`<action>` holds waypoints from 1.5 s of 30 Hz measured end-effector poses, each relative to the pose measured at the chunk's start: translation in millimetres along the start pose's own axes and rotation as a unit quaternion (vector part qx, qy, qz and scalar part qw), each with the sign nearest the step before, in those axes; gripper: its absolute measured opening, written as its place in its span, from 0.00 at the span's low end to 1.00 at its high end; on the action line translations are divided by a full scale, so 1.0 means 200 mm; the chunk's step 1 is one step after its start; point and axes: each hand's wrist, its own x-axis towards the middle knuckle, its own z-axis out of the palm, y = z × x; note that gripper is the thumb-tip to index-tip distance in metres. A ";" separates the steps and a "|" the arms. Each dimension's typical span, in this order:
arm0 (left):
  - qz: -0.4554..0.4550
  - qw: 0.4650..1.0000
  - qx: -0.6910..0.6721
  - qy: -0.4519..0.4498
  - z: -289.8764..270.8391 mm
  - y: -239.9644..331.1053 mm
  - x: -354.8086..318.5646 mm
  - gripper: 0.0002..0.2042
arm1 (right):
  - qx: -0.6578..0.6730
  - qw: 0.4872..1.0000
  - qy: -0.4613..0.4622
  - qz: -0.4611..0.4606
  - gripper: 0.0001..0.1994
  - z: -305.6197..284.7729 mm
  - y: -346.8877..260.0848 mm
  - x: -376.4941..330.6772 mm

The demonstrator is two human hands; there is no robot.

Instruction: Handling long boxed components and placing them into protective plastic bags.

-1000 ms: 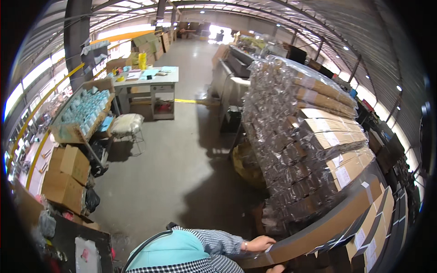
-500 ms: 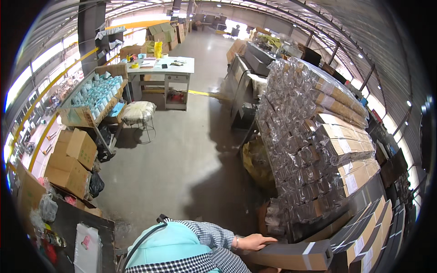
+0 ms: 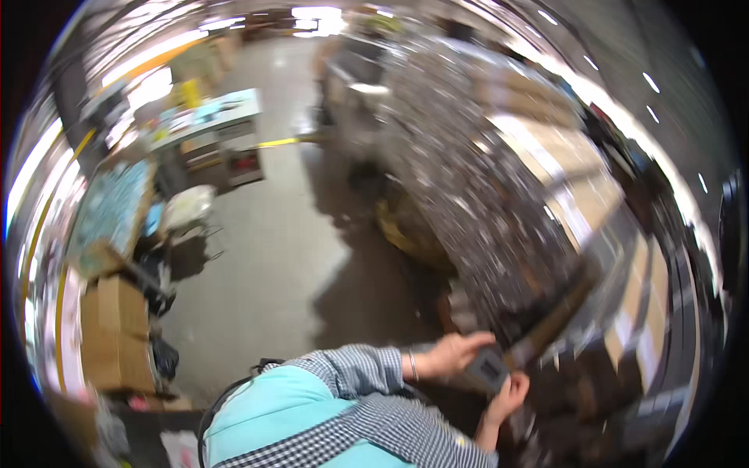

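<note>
A long box-like bundle is held between my hands, its grey end (image 3: 489, 369) with a dark rectangular middle facing away from me. My left hand (image 3: 451, 356) lies along its far left side, fingers stretched toward the end. My right hand (image 3: 510, 396) is closed at the near right edge of that end, fingertips pressed to it. Much of the bundle's length is hidden behind my left hand and checked sleeve (image 3: 367, 370). The picture is smeared by motion.
A tall stack of plastic-wrapped long bundles (image 3: 484, 171) rises on the right, with strapped brown cartons (image 3: 636, 312) nearer me. On the left stand cardboard boxes (image 3: 117, 335), a bin of light-blue pieces (image 3: 113, 199), a stool (image 3: 189, 207) and a white-topped desk (image 3: 211, 117).
My view has swung to the right. The bundle has turned, so its end now faces away from me instead of right. My right hand has come into sight on that end.
</note>
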 end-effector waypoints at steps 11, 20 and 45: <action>-0.037 0.938 -0.336 -0.081 -0.16 0.44 0.35 0.10 | 0.147 0.982 0.061 -0.098 0.22 -0.02 -0.32 0.04; 0.188 0.733 -0.649 -0.085 -0.65 1.25 0.58 0.25 | 0.009 0.960 -0.273 0.056 0.40 0.13 0.88 -0.42; -0.133 0.929 -0.324 -0.120 -0.48 0.38 0.97 0.26 | 0.154 0.979 0.029 0.133 0.24 0.27 -0.21 3.39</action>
